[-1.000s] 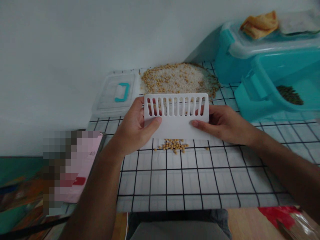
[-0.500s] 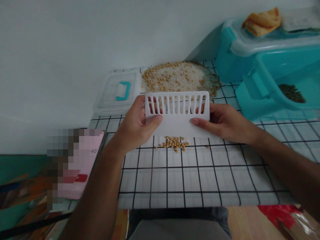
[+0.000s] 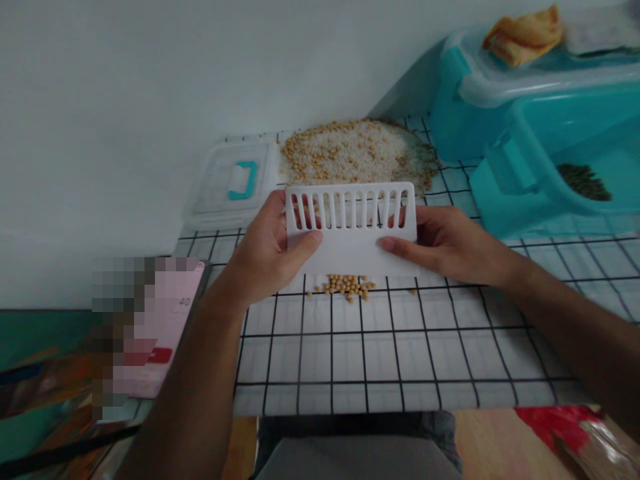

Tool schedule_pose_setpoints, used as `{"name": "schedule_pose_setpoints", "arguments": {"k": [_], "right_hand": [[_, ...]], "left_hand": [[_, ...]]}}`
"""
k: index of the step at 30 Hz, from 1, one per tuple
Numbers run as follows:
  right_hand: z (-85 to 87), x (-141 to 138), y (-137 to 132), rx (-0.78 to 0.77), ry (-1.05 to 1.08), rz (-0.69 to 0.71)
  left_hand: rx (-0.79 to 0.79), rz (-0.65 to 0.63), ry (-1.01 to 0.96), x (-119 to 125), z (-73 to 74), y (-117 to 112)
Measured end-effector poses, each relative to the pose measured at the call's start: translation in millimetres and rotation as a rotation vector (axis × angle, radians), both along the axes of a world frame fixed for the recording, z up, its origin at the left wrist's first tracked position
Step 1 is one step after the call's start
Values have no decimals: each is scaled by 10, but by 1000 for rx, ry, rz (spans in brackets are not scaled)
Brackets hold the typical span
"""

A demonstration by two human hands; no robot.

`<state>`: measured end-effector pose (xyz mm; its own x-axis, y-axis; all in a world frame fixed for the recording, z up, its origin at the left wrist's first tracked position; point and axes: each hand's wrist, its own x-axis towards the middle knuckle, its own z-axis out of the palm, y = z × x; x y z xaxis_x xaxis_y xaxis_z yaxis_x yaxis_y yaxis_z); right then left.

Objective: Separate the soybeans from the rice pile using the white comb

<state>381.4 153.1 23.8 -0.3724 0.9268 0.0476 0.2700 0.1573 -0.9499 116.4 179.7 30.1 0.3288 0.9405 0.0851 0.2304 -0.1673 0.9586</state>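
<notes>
A white slotted plastic plate [image 3: 351, 252] stands tilted over the table, its row of slots along the upper edge. My left hand [image 3: 278, 248] grips its left end, thumb on the near face and fingers behind. At the right end, my right hand [image 3: 445, 245] holds it the same way. Just below its lower edge lies a small cluster of soybeans [image 3: 349, 287] on the checked cloth. Behind the plate spreads a pile of white rice-like grains mixed with soybeans [image 3: 357, 150], partly hidden by it.
A clear lid with a teal handle [image 3: 210, 180] lies at the back left. On the right stand an open teal bin [image 3: 520, 167] with dark green pieces inside and a lidded teal box [image 3: 455, 110] with a yellow cloth [image 3: 523, 37] on top. A phone [image 3: 167, 320] lies left.
Almost nothing differs. The whole view has shifted slightly; both hands keep the slotted plate in the same place above the soybeans.
</notes>
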Motion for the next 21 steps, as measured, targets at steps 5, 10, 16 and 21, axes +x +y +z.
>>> {"name": "schedule_pose_setpoints", "arguments": {"k": [5,10,16,21], "right_hand": [[-6,11,-7,-66,36,48],[24,6,-13,-105,49,62],[15,9,-16,-115,79,69],[11,22,-19,-108,48,70]], "left_hand": [[13,-13,14,-19,-4,-9],[12,-15,27,-19,9,-19],[38,-28,30,-24,10,-17],[39,-20,52,-30,-4,-16]]}}
